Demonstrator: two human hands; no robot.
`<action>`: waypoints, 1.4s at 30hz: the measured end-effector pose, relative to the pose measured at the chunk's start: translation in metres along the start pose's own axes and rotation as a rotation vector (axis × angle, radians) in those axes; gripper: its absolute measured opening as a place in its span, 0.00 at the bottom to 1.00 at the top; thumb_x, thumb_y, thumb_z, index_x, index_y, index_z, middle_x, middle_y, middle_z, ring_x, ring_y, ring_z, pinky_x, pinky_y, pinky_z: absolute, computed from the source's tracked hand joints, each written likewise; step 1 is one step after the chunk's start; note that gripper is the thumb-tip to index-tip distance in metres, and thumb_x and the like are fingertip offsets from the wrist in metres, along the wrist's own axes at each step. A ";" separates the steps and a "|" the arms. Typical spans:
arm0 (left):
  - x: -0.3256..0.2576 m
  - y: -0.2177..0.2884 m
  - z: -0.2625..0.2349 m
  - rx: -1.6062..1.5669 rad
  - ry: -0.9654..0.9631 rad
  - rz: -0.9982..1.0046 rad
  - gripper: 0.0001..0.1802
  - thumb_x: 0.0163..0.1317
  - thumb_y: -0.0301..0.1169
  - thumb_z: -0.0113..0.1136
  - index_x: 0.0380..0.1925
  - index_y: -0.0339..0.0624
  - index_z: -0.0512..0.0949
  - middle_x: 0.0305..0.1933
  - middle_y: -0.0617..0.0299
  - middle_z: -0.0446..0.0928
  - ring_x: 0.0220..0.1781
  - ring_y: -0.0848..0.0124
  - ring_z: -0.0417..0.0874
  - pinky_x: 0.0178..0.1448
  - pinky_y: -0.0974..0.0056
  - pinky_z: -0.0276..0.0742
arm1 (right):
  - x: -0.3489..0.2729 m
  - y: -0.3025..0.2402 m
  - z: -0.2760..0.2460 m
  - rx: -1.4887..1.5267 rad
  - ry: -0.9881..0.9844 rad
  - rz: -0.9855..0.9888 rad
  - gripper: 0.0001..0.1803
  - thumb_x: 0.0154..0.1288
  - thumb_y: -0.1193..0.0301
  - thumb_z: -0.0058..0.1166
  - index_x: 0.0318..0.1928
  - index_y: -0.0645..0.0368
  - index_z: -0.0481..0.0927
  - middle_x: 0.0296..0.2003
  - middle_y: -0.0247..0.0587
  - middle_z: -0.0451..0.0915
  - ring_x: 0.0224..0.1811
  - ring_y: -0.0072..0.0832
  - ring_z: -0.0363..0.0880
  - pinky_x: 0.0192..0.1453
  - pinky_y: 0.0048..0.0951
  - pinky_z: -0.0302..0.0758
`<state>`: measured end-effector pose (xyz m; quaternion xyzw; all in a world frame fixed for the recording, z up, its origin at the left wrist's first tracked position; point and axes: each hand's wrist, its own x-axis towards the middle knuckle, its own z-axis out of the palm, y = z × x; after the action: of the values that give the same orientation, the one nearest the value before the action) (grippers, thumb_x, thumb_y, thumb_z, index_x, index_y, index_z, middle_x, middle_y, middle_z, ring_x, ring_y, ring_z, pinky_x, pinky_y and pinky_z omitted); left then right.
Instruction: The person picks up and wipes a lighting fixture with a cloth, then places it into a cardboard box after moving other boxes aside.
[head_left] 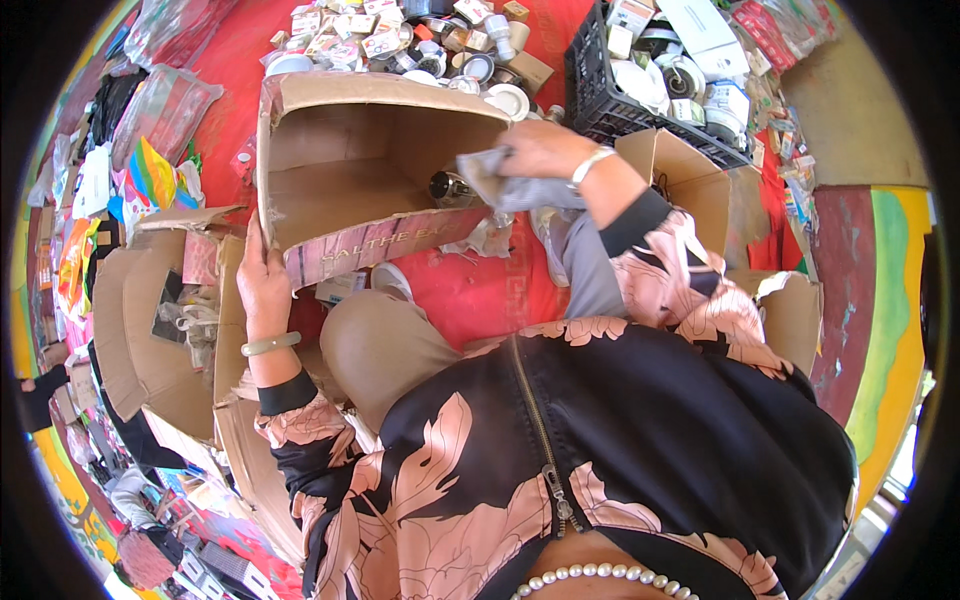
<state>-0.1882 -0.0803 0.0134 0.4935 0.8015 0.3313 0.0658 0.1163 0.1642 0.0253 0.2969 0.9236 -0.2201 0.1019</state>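
A large open cardboard box (330, 180) lies tilted in front of me, its opening facing up toward me. My left hand (262, 285) is closed on the box's left edge near the pink printed flap (385, 245). Over the box's right side, my right hand (545, 155) pinches a grey cloth (490, 180), which hangs down from the fingers. A shiny dark cylindrical item (450, 188) lies inside the box by the cloth; its kind is unclear. Below the cloth is a crumpled piece of pale wrapping (485, 238).
Small boxes and round fittings (400, 40) are heaped beyond the box. A black plastic crate (590, 90) full of parts stands at far right. Open cartons flank me, left (150, 320) and right (690, 170). Plastic bags (165, 120) lie at far left on the red carpet (235, 120).
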 end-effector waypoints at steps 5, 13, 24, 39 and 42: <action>0.001 0.009 0.005 -0.069 0.002 -0.004 0.26 0.57 0.23 0.48 0.58 0.43 0.63 0.42 0.42 0.75 0.41 0.50 0.78 0.43 0.57 0.72 | 0.056 -0.004 0.058 -0.035 -0.162 0.144 0.21 0.50 0.58 0.50 0.35 0.63 0.81 0.38 0.54 0.78 0.42 0.44 0.78 0.47 0.38 0.73; -0.007 0.013 0.002 -0.072 -0.082 0.022 0.27 0.55 0.19 0.42 0.58 0.38 0.63 0.49 0.42 0.72 0.48 0.53 0.76 0.51 0.59 0.70 | 0.086 -0.035 0.107 0.018 -0.340 0.366 0.16 0.53 0.61 0.51 0.41 0.52 0.80 0.45 0.38 0.78 0.45 0.34 0.77 0.50 0.33 0.71; 0.015 -0.013 0.002 -0.237 -0.161 -0.059 0.23 0.59 0.19 0.41 0.57 0.29 0.62 0.55 0.52 0.69 0.54 0.64 0.71 0.59 0.66 0.63 | -0.007 -0.062 -0.009 0.187 0.073 0.288 0.11 0.43 0.69 0.57 0.31 0.55 0.84 0.30 0.45 0.81 0.35 0.38 0.81 0.37 0.37 0.77; 0.093 -0.020 -0.001 0.251 -0.242 -0.210 0.23 0.58 0.36 0.46 0.50 0.33 0.68 0.40 0.43 0.76 0.43 0.56 0.78 0.45 0.62 0.73 | -0.217 -0.019 -0.062 1.557 0.883 0.015 0.11 0.58 0.79 0.47 0.44 0.64 0.74 0.33 0.36 0.78 0.33 0.22 0.77 0.36 0.21 0.73; 0.100 -0.011 -0.020 -0.081 -0.245 -0.438 0.22 0.57 0.37 0.48 0.43 0.26 0.71 0.36 0.43 0.77 0.36 0.57 0.80 0.37 0.59 0.75 | -0.204 -0.009 -0.046 1.724 0.798 -0.027 0.10 0.60 0.80 0.48 0.43 0.63 0.74 0.32 0.39 0.79 0.29 0.24 0.79 0.31 0.21 0.75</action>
<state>-0.2554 -0.0089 0.0445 0.3415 0.8614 0.2787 0.2524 0.2722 0.0765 0.1345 0.3124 0.4131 -0.7096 -0.4778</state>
